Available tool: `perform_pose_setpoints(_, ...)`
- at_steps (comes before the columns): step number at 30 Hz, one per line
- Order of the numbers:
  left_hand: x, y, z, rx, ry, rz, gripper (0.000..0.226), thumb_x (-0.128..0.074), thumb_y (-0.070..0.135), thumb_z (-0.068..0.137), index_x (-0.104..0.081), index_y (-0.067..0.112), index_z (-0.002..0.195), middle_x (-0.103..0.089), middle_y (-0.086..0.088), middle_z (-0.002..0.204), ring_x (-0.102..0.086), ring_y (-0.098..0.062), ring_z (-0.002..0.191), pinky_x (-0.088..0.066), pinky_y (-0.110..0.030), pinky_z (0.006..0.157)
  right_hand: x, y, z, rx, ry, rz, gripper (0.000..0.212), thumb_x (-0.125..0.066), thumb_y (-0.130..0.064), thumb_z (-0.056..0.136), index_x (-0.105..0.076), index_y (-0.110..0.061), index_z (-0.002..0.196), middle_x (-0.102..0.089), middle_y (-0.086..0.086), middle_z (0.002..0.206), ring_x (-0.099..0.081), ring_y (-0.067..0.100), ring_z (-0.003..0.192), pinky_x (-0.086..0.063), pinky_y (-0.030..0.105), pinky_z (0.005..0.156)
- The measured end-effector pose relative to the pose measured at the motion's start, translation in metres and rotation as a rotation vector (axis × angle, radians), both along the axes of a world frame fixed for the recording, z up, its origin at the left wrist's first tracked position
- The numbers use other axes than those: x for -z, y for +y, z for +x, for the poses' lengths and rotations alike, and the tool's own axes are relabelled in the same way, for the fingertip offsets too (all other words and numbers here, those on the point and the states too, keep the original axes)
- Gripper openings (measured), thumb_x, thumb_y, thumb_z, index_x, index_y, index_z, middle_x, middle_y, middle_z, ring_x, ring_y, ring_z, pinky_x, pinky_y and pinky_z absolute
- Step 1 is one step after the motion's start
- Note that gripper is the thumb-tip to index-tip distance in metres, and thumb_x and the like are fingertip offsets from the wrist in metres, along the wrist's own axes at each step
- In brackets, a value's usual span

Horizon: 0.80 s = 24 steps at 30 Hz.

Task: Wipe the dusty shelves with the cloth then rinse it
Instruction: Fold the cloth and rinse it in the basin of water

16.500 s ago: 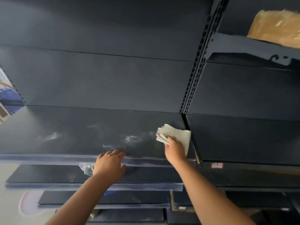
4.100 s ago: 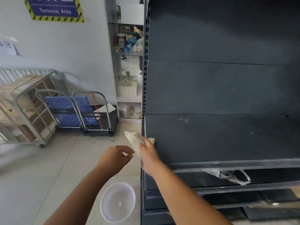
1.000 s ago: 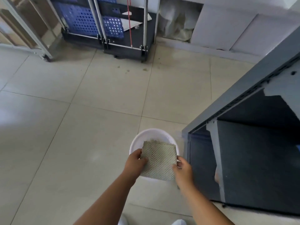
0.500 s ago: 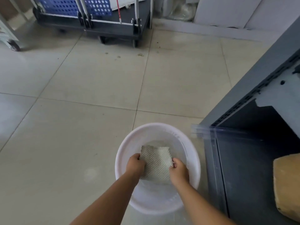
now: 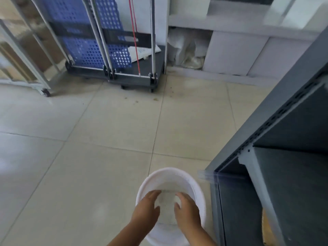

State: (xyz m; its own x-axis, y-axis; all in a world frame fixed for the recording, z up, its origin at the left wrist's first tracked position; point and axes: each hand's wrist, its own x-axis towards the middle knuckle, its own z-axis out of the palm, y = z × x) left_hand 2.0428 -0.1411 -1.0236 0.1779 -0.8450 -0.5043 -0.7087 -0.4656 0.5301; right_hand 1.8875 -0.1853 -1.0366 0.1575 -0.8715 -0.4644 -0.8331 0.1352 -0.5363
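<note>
A white round basin (image 5: 186, 176) stands on the tiled floor beside the corner of the dark grey shelf unit (image 5: 292, 183). Both my hands are down inside the basin. The pale mesh cloth (image 5: 167, 203) lies between them, blurred and partly covered by my fingers. My left hand (image 5: 147, 209) grips its left side and my right hand (image 5: 187, 211) grips its right side. The shelves in view are dark and bare.
A platform trolley (image 5: 134, 77) with blue perforated crates (image 5: 95, 41) and metal handle bars stands at the back. A wire cage cart (image 5: 23, 55) is at the far left. White cabinets (image 5: 230, 50) line the back wall. A brown package (image 5: 266, 228) sits low in the shelf unit.
The view has tilted up, so the basin now sits lower in the frame. My hands have pushed the cloth deeper into the basin, and it shows less than half a second ago.
</note>
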Motion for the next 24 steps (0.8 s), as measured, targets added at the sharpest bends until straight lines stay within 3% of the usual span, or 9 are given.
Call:
perform_pose_setpoints(4,-0.176,-0.022,0.017,0.138,-0.164,-0.108,0.055,-0.049,0.032,0.088,-0.032,0.047,0.138,-0.035,0.024,0.146,-0.050,-0.009,0.121,-0.040,-0.025,0.101,-0.187,-0.026,0.010,-0.116,0.063,-0.212,0.043,-0.046,-0.027,0.090,-0.047,-0.035,0.132,-0.050,-0.015,0.138,-0.043,0.009,0.128,-0.029,0.029,0.112)
perform_pose_setpoints(11,-0.536,-0.059,0.021,0.221,-0.348,-0.415,0.059,-0.045,0.052,0.086,-0.027,0.041,0.142,-0.039,0.018,0.146,-0.042,-0.007,0.129,-0.038,-0.029,0.104,-0.544,-0.057,-0.007,-0.230,0.126,-0.479,0.047,-0.036,-0.043,0.089,-0.041,-0.030,0.134,-0.045,-0.011,0.139,-0.035,0.015,0.132,-0.026,0.038,0.113)
perform_pose_setpoints(15,-0.725,-0.072,0.018,0.203,-0.435,-0.623,0.057,-0.046,0.056,0.084,-0.036,0.038,0.138,-0.048,0.015,0.139,-0.047,-0.012,0.124,-0.042,-0.035,0.100,-0.724,-0.063,-0.013,-0.264,0.103,-0.586,0.050,-0.038,-0.045,0.089,-0.043,-0.025,0.135,-0.048,-0.005,0.138,-0.040,0.019,0.130,-0.033,0.036,0.109)
perform_pose_setpoints(18,-0.837,-0.077,0.016,0.169,-0.483,-0.772,0.054,-0.047,0.056,0.083,-0.041,0.037,0.134,-0.054,0.013,0.135,-0.051,-0.013,0.120,-0.044,-0.037,0.097,-0.839,-0.061,-0.016,-0.246,0.038,-0.671,0.047,-0.042,-0.051,0.086,-0.049,-0.028,0.126,-0.056,-0.004,0.128,-0.050,0.020,0.121,-0.043,0.036,0.096)
perform_pose_setpoints(24,-1.003,-0.078,0.005,0.164,-0.595,-0.949,0.056,-0.041,0.063,0.084,-0.042,0.037,0.133,-0.052,0.010,0.138,-0.051,-0.017,0.121,-0.043,-0.041,0.098,-1.016,-0.061,-0.051,-0.219,-0.009,-0.916,0.046,-0.043,-0.051,0.086,-0.051,-0.029,0.126,-0.055,-0.004,0.133,-0.051,0.020,0.120,-0.046,0.039,0.095)
